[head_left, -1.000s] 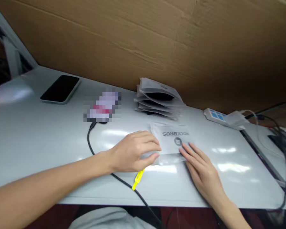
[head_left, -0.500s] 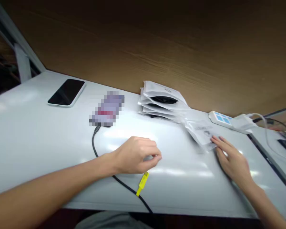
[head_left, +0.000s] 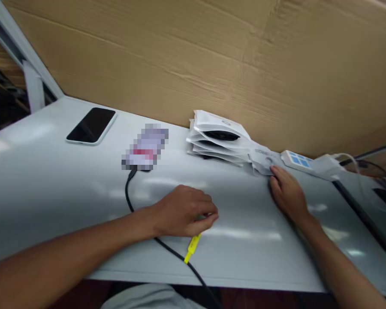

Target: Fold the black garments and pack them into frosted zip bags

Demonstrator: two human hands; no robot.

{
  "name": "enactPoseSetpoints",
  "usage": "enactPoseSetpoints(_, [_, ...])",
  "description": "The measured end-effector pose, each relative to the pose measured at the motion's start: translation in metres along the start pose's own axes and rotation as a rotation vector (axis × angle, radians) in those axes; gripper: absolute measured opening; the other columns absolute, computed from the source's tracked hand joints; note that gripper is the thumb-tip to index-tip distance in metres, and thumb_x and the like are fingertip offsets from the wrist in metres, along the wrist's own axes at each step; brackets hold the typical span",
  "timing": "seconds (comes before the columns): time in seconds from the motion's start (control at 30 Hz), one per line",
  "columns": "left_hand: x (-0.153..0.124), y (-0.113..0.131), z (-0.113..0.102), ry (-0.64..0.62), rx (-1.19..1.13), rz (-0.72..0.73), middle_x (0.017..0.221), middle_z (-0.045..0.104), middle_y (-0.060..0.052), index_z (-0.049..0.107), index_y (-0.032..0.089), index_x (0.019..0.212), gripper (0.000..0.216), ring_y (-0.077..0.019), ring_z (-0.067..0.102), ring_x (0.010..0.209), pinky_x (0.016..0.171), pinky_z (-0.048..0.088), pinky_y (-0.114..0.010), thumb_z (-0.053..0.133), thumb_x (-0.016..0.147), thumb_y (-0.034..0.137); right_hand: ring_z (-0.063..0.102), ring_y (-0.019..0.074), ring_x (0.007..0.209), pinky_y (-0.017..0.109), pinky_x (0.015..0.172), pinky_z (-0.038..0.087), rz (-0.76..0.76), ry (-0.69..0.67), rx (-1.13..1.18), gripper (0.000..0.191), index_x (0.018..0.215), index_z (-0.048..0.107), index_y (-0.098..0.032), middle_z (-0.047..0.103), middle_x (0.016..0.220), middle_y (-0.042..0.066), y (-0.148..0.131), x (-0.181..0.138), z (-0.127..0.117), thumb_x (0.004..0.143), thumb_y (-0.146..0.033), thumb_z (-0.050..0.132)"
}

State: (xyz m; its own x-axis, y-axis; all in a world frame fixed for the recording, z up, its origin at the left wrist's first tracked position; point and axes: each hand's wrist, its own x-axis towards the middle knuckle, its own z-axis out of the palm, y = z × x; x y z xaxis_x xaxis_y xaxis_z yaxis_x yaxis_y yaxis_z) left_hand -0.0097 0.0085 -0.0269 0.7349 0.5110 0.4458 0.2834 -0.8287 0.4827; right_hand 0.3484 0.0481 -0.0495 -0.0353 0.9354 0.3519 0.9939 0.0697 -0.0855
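My left hand rests on the white table with its fingers curled and nothing visible in them. Just below it is a yellow tag on a black cable, which passes under my forearm. My right hand pinches the near right edge of a frosted white plastic pouch with dark print. That pouch lies against the right side of a stack of similar pouches, with black contents showing through their open ends. My right fingertips are partly hidden.
A phone with a black screen lies at the back left. A blurred-out phone-like device is plugged into the black cable. A white power strip with blue patches stands at the right, before a cardboard wall.
My right hand has moved left and away from me, bringing the pouch up against the stack. My left hand has stayed almost still. The picture has brightened at the cardboard wall.
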Motion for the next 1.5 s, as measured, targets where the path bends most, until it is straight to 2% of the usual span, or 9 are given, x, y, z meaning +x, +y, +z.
enactPoseSetpoints(0.3, [0.0, 0.001, 0.0, -0.001, -0.023, -0.008, 0.07, 0.069, -0.001, 0.069, 0.018, 0.082, 0.024, -0.0128, 0.061, 0.063, 0.061, 0.039, -0.025, 0.048, 0.093, 0.021, 0.029, 0.0339, 0.143, 0.06, 0.115, 0.017, 0.079, -0.039, 0.014, 0.061, 0.144, 0.043, -0.013, 0.041, 0.152, 0.015, -0.038, 0.029, 0.019, 0.096, -0.049, 0.031])
enactPoseSetpoints(0.57, [0.001, 0.0, -0.001, -0.034, -0.037, -0.07, 0.072, 0.071, -0.001, 0.071, 0.019, 0.083, 0.024, -0.0135, 0.063, 0.065, 0.062, 0.04, -0.024, 0.048, 0.093, 0.022, 0.032, 0.0324, 0.142, 0.058, 0.115, 0.017, 0.09, -0.086, 0.128, 0.057, 0.142, 0.045, -0.018, 0.044, 0.15, 0.013, -0.041, 0.035, 0.028, 0.093, -0.045, 0.035])
enactPoseSetpoints(0.77, [0.002, -0.002, -0.002, -0.044, -0.079, -0.11, 0.074, 0.072, -0.002, 0.072, 0.019, 0.086, 0.027, -0.0133, 0.064, 0.067, 0.063, 0.041, -0.023, 0.048, 0.095, 0.027, 0.049, 0.0283, 0.13, 0.049, 0.106, 0.04, 0.068, 0.068, 0.329, 0.057, 0.143, 0.039, -0.018, 0.052, 0.142, 0.015, -0.061, 0.045, 0.012, 0.092, -0.043, 0.037])
enactPoseSetpoints(0.87, [0.003, -0.002, -0.003, -0.03, -0.078, -0.148, 0.072, 0.071, -0.001, 0.071, 0.019, 0.082, 0.027, -0.0127, 0.062, 0.065, 0.06, 0.039, -0.023, 0.047, 0.094, 0.025, 0.049, 0.0284, 0.129, 0.046, 0.106, 0.039, -0.059, 0.201, 0.411, 0.058, 0.137, 0.046, -0.019, 0.054, 0.139, 0.014, -0.085, 0.055, 0.009, 0.087, -0.048, 0.051])
enactPoseSetpoints(0.97, [0.004, -0.001, -0.005, -0.029, -0.087, -0.178, 0.067, 0.068, -0.001, 0.07, 0.019, 0.077, 0.028, -0.0121, 0.059, 0.06, 0.058, 0.037, -0.023, 0.047, 0.092, 0.022, 0.054, 0.0294, 0.122, 0.048, 0.104, 0.04, -0.178, 0.347, 0.458, 0.044, 0.124, 0.058, -0.02, 0.061, 0.13, 0.014, -0.103, 0.063, 0.011, 0.086, -0.042, 0.057])
enactPoseSetpoints(1.17, [0.01, -0.004, -0.005, 0.092, -0.184, -0.42, 0.062, 0.062, 0.0, 0.067, 0.017, 0.07, 0.03, -0.0107, 0.05, 0.055, 0.055, 0.036, -0.023, 0.047, 0.091, 0.024, 0.062, 0.0266, 0.1, 0.047, 0.093, 0.044, -0.22, 0.467, 0.473, 0.019, 0.096, 0.071, -0.024, 0.072, 0.101, 0.008, -0.106, 0.062, 0.012, 0.091, -0.028, 0.053])
enactPoseSetpoints(1.33, [0.014, -0.012, -0.004, 0.169, -0.376, -0.678, 0.064, 0.061, 0.0, 0.068, 0.016, 0.083, 0.032, -0.0121, 0.054, 0.056, 0.054, 0.041, -0.023, 0.048, 0.092, 0.038, 0.063, 0.0238, 0.101, 0.043, 0.094, 0.047, -0.25, 0.487, 0.495, 0.017, 0.092, 0.07, -0.025, 0.072, 0.102, 0.006, -0.11, 0.05, 0.001, 0.092, -0.026, 0.053])
enactPoseSetpoints(1.4, [0.016, -0.015, -0.005, 0.236, -0.56, -0.781, 0.065, 0.059, 0.001, 0.066, 0.016, 0.091, 0.035, -0.0124, 0.056, 0.055, 0.052, 0.044, -0.023, 0.051, 0.089, 0.047, 0.063, 0.0221, 0.107, 0.041, 0.097, 0.048, -0.324, 0.457, 0.526, 0.018, 0.094, 0.068, -0.024, 0.072, 0.107, 0.007, -0.116, 0.043, -0.005, 0.094, -0.023, 0.051])
enactPoseSetpoints(1.5, [0.02, -0.021, -0.009, 0.363, -0.847, -0.877, 0.086, 0.065, -0.004, 0.058, 0.017, 0.109, 0.049, -0.0164, 0.064, 0.062, 0.048, 0.048, -0.025, 0.057, 0.082, 0.058, 0.062, 0.0205, 0.114, 0.041, 0.099, 0.049, -0.557, 0.384, 0.586, 0.02, 0.099, 0.066, -0.023, 0.072, 0.111, 0.007, -0.129, 0.029, -0.018, 0.093, -0.015, 0.048])
